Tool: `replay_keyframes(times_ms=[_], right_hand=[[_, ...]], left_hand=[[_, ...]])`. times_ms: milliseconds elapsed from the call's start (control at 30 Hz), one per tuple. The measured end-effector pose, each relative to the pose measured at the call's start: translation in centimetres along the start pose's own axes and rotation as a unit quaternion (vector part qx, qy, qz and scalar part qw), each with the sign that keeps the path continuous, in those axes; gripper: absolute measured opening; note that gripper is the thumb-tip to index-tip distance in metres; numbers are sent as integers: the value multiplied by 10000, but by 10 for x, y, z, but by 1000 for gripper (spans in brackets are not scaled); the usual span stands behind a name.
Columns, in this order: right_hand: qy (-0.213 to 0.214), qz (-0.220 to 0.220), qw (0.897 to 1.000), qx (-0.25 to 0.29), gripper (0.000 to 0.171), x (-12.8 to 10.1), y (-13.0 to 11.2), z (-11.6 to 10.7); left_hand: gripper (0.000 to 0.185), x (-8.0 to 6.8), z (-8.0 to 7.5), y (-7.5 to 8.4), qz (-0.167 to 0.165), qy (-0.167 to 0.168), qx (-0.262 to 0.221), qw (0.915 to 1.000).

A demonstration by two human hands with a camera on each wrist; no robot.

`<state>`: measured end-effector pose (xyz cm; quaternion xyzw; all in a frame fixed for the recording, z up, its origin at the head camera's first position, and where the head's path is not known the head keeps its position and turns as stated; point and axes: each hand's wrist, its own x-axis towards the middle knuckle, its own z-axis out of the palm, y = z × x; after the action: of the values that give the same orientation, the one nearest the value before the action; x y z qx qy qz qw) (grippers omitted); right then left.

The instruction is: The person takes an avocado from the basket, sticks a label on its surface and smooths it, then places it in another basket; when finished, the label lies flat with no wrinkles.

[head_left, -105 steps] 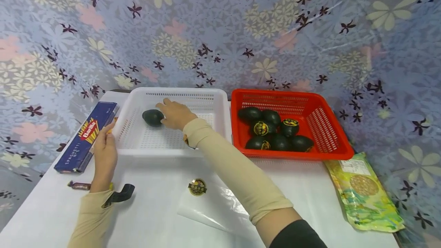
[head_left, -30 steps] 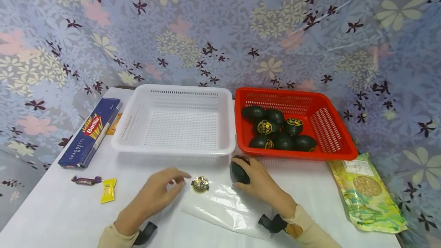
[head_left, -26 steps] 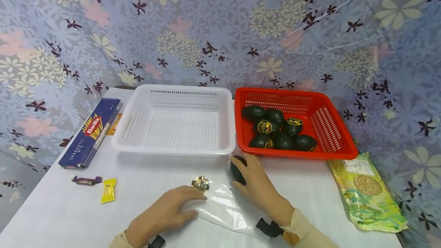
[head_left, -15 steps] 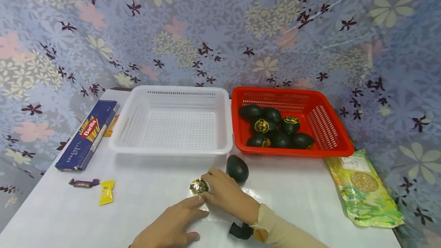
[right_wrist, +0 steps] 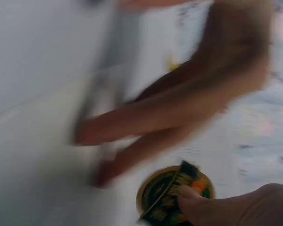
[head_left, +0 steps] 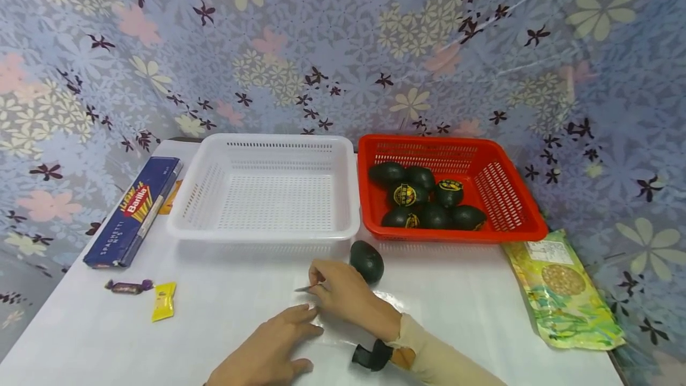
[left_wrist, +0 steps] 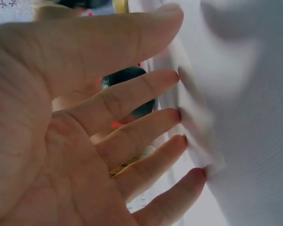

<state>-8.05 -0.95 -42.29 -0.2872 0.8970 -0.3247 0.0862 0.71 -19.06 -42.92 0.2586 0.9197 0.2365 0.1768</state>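
Note:
My right hand [head_left: 348, 296] pinches a round black-and-gold sticker [head_left: 304, 288] between thumb and fingertips, and the sticker stands edge-on in the head view. In the right wrist view the thumb lies across the printed face of the sticker [right_wrist: 162, 195]. My left hand [head_left: 270, 344] rests flat, fingers straight, on the clear plastic sheet [head_left: 337, 332]; its fingertips are right at the surface in the left wrist view. A dark green avocado [head_left: 367, 262] without a visible sticker lies just beyond the right hand.
A white basket [head_left: 262, 235] stands behind the hands, beside a red basket [head_left: 461, 236] with several avocados [head_left: 434, 216]. On the left lie a spaghetti box [head_left: 134, 213], a purple-wrapped candy [head_left: 128, 287] and a yellow packet [head_left: 164, 301]. A green-yellow bag [head_left: 565, 290] lies right.
The right hand has taken the avocado from the white basket, set it on the table, and moved left to the sticker, which is now tilted up. The left hand has come onto the sheet.

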Motion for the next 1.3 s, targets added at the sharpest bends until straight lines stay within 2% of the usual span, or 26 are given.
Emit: replay_keyframes(times_ms=[100,167,233,367,433,500,633,733,833,900,933,1067,1133,1233,1300], right_hand=[[160,135,9951,970,14,-12,1,-26],[338,286,9851,1661,11,-22,8,-44],[607,542,9745,2093,12,-30,20,-56],[948,1218,9615,2272,14,-42,48,-65],[999,1440,9574,2294,15,-44,60,-64],[1017,1633,9501,2456,17,-44,68,-62],[1037,1924,9307,2934,25,-38,76,-57],[1108,2104,9206,3097,29,-33,77,-54],[1388,2251,9135,3092,30,-29,75,-51],[1633,2244,9142,2954,28,-28,73,-47],[1735,2160,9184,2823,26,-28,71,-46],[2064,1683,9443,1936,22,-29,67,-37],[2206,1495,9535,1405,24,-30,65,-34],[2386,1533,9560,756,34,-34,61,-34],[2397,1566,9568,511,38,-36,61,-34]], left_hand=[[41,3,0,0,162,313,163,9992],[38,8,-1,0,202,630,170,9977],[34,16,-1,1,206,1093,111,9937],[34,43,-4,4,119,2021,-285,9789],[38,58,-5,5,103,2313,-510,9715],[47,75,-6,6,147,2355,-659,9695],[65,104,-5,7,224,2011,-795,9761],[67,121,-4,7,392,1778,-911,9790],[65,129,-5,7,554,1645,-1195,9775],[66,130,-6,8,617,1568,-1345,9765],[68,130,-6,8,646,1560,-1407,9756],[75,125,-2,7,799,1749,-1468,9703],[78,120,1,5,893,1885,-1460,9670],[79,114,3,3,1065,1993,-1423,9637],[77,111,4,3,1129,1977,-1372,9640]])
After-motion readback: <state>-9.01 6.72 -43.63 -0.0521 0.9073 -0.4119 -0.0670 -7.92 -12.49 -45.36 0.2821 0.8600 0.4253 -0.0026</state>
